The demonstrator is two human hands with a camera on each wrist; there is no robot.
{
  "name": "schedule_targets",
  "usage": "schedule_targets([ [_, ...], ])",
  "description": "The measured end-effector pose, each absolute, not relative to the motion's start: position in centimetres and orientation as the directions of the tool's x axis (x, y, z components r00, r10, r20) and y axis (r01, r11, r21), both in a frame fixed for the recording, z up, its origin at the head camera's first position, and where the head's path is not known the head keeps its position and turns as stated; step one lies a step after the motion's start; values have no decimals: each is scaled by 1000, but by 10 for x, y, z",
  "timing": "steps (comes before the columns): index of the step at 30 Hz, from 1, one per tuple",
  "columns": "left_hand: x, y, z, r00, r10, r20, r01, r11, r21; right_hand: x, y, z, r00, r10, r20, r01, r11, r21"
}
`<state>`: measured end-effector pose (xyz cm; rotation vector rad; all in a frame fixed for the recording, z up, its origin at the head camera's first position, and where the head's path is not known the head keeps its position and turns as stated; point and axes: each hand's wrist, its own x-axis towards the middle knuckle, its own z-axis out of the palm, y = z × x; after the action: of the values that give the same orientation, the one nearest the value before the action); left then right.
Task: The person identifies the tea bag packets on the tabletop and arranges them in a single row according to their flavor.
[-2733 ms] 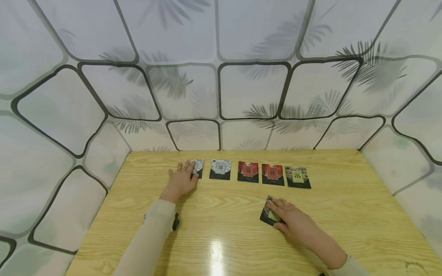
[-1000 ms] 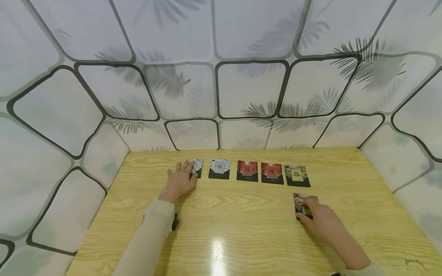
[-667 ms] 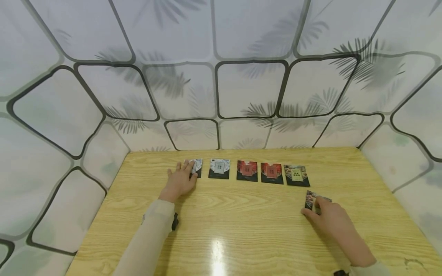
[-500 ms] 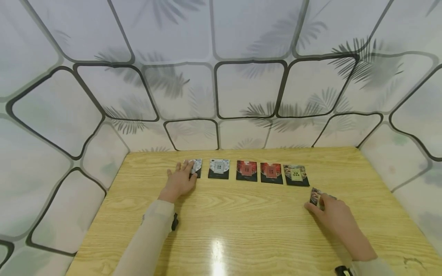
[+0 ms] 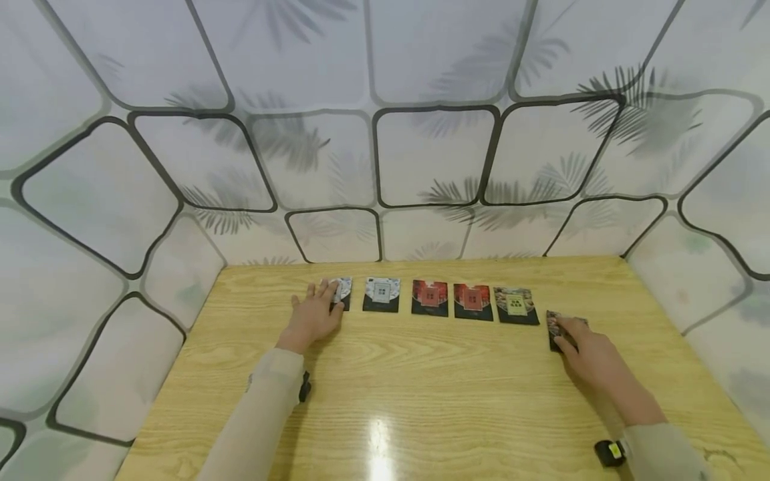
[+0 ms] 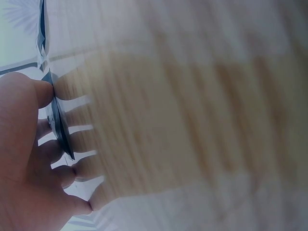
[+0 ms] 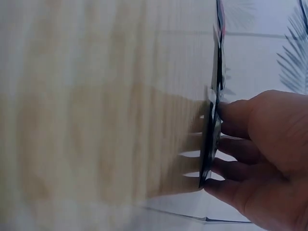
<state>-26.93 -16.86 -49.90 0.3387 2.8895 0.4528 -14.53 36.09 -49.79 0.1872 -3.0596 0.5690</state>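
Note:
In the head view, my left hand [image 5: 313,319] rests with spread fingers on a white-and-black flat packet [image 5: 345,294], covering its left part. My right hand [image 5: 595,357] is on a dark packet with a colourful picture [image 5: 553,336], at the right end of the row. Its thumb and fingertips touch that packet's upper face, and the hand hides much of it. In the right wrist view the packet [image 7: 208,144] lies close against the tabletop under the fingertips. The left wrist view shows the other packet [image 6: 58,126] edge-on beneath the left fingers.
Between the hands lie a white packet [image 5: 381,294], two red packets [image 5: 430,298] [image 5: 473,302] and a packet with a yellow-green label [image 5: 516,306]. The wooden table [image 5: 421,401] meets patterned walls [image 5: 433,153] at the back and sides.
My right hand has slid its packet from the middle of the table rightward and away from me, turning it, to beside the yellow-green-labelled packet. My left hand has stayed put.

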Motion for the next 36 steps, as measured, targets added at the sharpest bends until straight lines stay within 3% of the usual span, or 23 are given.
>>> schedule_targets([
  [20, -267, -170, -498, -956, 254, -143, 200, 928, 315, -195, 373, -491, -983, -176, -47, -147, 919, -367],
  [36, -266, -170, -497, -955, 257, -148, 200, 927, 319, -202, 370, -489, -982, -184, -51, -156, 930, -334],
])
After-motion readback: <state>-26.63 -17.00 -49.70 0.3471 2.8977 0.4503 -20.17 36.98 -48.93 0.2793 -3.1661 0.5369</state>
